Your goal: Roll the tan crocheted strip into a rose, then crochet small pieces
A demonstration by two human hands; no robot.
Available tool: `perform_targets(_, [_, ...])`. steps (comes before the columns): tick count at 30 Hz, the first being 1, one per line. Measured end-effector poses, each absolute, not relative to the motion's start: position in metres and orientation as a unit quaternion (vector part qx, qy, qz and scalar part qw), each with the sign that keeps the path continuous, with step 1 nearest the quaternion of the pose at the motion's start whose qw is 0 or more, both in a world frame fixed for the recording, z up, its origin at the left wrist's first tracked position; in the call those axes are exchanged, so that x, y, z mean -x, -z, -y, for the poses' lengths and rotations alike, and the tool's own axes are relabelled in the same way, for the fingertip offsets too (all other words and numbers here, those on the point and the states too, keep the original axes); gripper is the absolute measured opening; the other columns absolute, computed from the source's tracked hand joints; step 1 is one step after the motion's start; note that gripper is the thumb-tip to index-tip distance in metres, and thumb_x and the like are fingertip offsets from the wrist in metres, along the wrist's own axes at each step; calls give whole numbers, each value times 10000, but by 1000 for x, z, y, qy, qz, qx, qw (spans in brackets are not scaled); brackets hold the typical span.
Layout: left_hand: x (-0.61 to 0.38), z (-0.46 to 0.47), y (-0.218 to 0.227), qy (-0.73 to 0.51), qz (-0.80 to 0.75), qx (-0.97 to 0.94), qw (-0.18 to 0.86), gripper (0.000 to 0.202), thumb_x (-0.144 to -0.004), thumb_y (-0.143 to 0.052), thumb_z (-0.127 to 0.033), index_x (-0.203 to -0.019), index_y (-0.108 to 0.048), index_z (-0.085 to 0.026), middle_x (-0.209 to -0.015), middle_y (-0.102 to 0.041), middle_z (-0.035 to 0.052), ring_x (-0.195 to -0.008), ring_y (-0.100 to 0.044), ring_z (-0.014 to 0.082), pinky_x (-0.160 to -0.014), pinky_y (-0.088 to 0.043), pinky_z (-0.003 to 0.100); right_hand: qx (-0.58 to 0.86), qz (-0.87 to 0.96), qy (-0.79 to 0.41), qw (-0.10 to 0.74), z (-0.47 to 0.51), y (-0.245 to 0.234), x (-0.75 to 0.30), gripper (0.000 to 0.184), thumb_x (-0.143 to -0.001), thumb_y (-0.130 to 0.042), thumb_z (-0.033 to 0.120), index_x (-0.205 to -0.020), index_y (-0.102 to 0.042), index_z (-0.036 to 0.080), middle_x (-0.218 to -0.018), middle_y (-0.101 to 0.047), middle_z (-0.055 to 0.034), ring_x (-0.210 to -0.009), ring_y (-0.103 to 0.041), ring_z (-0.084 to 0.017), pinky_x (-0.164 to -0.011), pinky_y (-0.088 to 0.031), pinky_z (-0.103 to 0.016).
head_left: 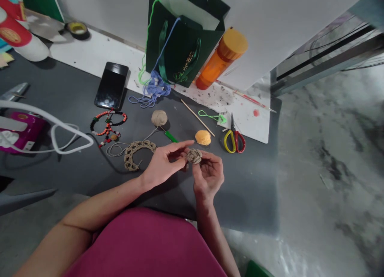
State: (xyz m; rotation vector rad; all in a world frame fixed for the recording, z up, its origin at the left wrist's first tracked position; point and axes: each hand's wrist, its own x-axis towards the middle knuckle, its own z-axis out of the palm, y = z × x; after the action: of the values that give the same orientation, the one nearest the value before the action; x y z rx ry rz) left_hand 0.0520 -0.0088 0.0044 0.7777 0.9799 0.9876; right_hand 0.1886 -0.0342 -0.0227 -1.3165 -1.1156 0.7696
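Note:
A small beige crocheted flower (195, 156) is pinched between my two hands above the table's front part. My left hand (165, 161) grips its left side with thumb and fingers, the index finger stretched out. From the right, my right hand (209, 175) holds it between thumb and curled fingers. Beside my left hand lies a curved strip of beige crochet lace (132, 153), partly covered by the hand. A ball of beige yarn (159, 118) sits behind it, and a green-handled crochet hook (171, 136) lies just past my left fingers. A small yellow yarn ball (203, 137) rests beyond the flower.
Scissors (233, 140) with yellow and red handles lie to the right, near a thin wooden stick (197, 117). Behind stand a dark green paper bag (180, 49) and an orange bottle (220, 61). Blue yarn (156, 89), a phone (111, 86) and beaded bracelets (108, 125) lie left.

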Motion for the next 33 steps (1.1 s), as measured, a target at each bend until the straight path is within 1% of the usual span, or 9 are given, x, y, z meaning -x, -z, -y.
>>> perform_targets(5, [-50, 9, -10, -428, -422, -331, 727, 576, -720, -762, -156, -1290, -696, -211, -1096, -731, 58, -842, -659, 128, -828, -570, 292, 557, 495, -284, 604, 33, 24, -186, 166, -825, -729, 224, -959, -631, 237, -955, -700, -47, -897, -712, -182, -832, -600, -376])
perform_targets(10, [-49, 7, -10, -443, -422, -315, 725, 490, -736, -780, -202, -1224, -727, -196, -1048, -728, 55, -913, -658, 145, -843, -558, 281, 542, 541, -272, 582, 36, 25, -189, 195, -820, -729, 180, -973, -631, 255, -1000, -707, -49, -944, -693, -202, -937, -548, -452])
perform_targets(15, [-45, 5, -10, -441, -419, -327, 724, 502, -737, -755, -175, -1236, -716, -205, -991, -687, 33, -804, -616, 113, -757, -560, 262, 500, 506, -391, 584, 36, 22, -195, 150, -859, -707, 215, -990, -651, 263, -1032, -697, -35, -988, -684, -183, -875, -561, -363])
perform_targets(18, [-43, 4, -12, -430, -408, -348, 726, 516, -743, -726, -150, -1256, -700, -193, -996, -683, 37, -782, -612, 112, -762, -570, 275, 495, 458, -459, 579, 35, 23, -200, 243, -828, -759, 217, -1040, -654, 271, -997, -708, -11, -932, -696, -151, -842, -564, -302])
perform_targets(20, [-42, 4, -14, -419, -406, -363, 727, 556, -756, -709, -151, -1309, -669, -196, -1000, -681, 40, -788, -617, 120, -750, -572, 277, 501, 446, -489, 557, 34, 24, -203, 278, -816, -777, 228, -1067, -665, 264, -985, -720, -11, -908, -707, -148, -837, -567, -292])
perform_targets(22, [-41, 5, -15, -417, -407, -377, 720, 626, -768, -709, -168, -1385, -613, -210, -1013, -680, 42, -807, -621, 128, -748, -573, 277, 502, 442, -505, 545, 33, 24, -205, 230, -817, -781, 243, -1023, -681, 251, -962, -724, -11, -892, -713, -152, -832, -573, -293])
perform_targets(25, [-41, 6, -13, -425, -404, -413, 697, 731, -761, -745, -195, -1461, -539, -233, -1073, -684, 48, -898, -643, 149, -863, -571, 309, 501, 423, -507, 559, 32, 24, -203, 200, -793, -806, 263, -951, -685, 240, -932, -728, -6, -874, -715, -152, -831, -576, -299])
perform_targets(28, [-44, 8, -6, -441, -392, -478, 651, 774, -751, -735, -150, -1482, -509, -271, -1153, -667, 50, -977, -651, 166, -951, -553, 340, 510, 381, -511, 577, 30, 24, -197, 228, -757, -833, 293, -907, -673, 231, -912, -738, -8, -841, -706, -152, -803, -568, -301])
perform_targets(33, [-51, 12, 5, -489, -410, -543, 546, 701, -810, -586, -70, -1471, -518, -293, -1096, -630, 44, -932, -634, 144, -905, -557, 314, 495, 310, -517, 626, 27, 26, -191, 256, -723, -851, 299, -880, -659, 241, -840, -707, 20, -782, -659, -131, -778, -530, -289])
